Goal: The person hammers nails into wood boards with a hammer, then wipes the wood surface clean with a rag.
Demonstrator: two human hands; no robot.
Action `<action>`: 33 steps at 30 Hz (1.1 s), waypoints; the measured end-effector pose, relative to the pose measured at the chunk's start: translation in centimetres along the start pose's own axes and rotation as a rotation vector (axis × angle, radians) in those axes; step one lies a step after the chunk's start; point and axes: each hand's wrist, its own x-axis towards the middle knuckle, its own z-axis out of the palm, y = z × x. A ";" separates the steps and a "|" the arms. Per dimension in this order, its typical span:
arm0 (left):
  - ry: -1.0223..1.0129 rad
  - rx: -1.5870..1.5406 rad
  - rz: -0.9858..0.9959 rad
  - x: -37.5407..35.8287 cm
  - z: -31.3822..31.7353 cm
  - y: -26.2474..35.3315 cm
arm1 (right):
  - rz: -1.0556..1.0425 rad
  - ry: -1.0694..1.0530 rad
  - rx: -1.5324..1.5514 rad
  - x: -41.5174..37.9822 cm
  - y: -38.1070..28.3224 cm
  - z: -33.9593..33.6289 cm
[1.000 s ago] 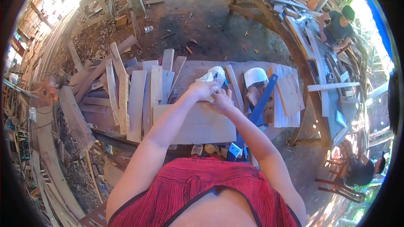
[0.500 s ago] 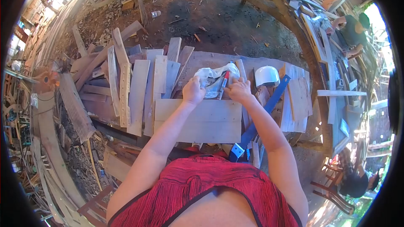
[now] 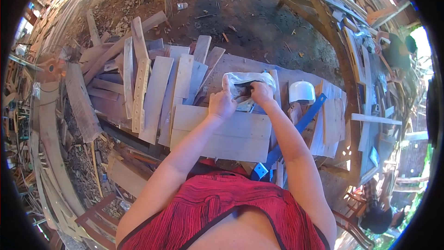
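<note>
A clear, whitish plastic bag [image 3: 245, 78] lies on the bench behind a wide pale board [image 3: 217, 134], its mouth pulled wide. My left hand [image 3: 223, 103] grips the bag's near left edge, with the index finger pointing up along its side. At the bag's opening is my right hand [image 3: 262, 93], its fingers curled inward. What those fingers pinch is hidden, though something dark shows by their tips. The contents of the bag are mostly out of sight.
To the right are a white rounded container [image 3: 301, 92] and a handsaw with a blue blade [image 3: 307, 116], laid diagonally. Loose planks [image 3: 156, 97] pile up at the left. A person [image 3: 395, 52] works at the far right, near a wooden beam [image 3: 340, 46].
My right hand has moved from the bag's right side to its opening. My left hand has turned, its index finger now raised. The red marker on the bag no longer shows. The view has shifted slightly.
</note>
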 end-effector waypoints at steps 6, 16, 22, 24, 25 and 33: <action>0.014 0.006 0.025 -0.1 0.7 -0.5 | -0.047 -0.044 0.019 0.8 0.8 0.5; 0.038 -0.001 0.023 0.0 1.2 -0.8 | -0.070 0.050 -0.077 0.5 0.5 1.4; 0.042 0.015 0.019 -0.1 1.2 -0.7 | -0.122 0.168 -0.022 0.5 0.6 2.1; 0.014 0.027 0.018 0.0 1.2 -0.7 | -0.113 0.168 -0.016 0.4 0.5 2.3; -0.017 0.039 0.015 0.1 1.2 -0.7 | -0.102 0.165 -0.009 0.3 0.4 2.2; 0.012 0.013 0.023 0.0 1.3 -0.8 | -0.009 0.152 0.295 0.9 1.7 2.2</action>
